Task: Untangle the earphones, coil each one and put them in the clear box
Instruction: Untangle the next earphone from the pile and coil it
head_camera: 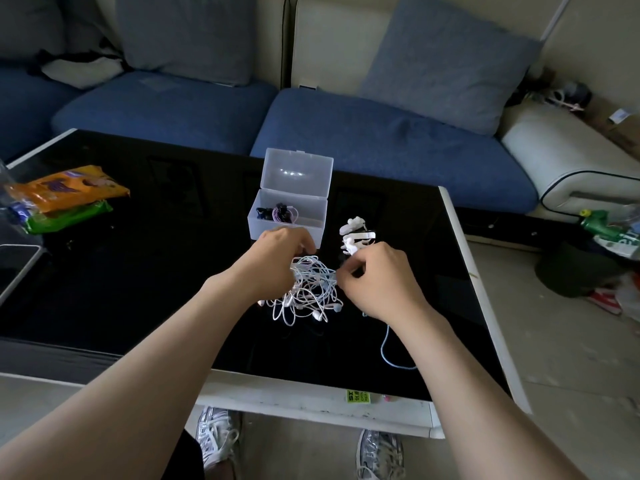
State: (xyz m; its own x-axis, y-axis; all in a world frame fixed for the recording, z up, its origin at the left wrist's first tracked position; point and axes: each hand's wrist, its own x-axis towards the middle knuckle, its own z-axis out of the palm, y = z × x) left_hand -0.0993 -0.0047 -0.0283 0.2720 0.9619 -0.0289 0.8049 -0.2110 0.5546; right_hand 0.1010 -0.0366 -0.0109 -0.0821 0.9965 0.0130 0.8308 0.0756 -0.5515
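Gripping the top of the tangled white earphones (310, 289) with the left hand (277, 254), curled down into the cords. Pinching a strand at the tangle's right edge with the right hand (377, 282). Tangle between both hands, over the black table (138, 271). Just beyond the left knuckles: clear box (287, 225), lid up, coiled purple and black earphones (282, 213) inside. Just beyond the right hand: coiled white earphones (356, 233). Beneath the right wrist: light-blue cable (386, 348).

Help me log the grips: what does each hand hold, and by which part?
The left hand grips the tangle of white earphones at its top left; the right hand pinches its right edge.
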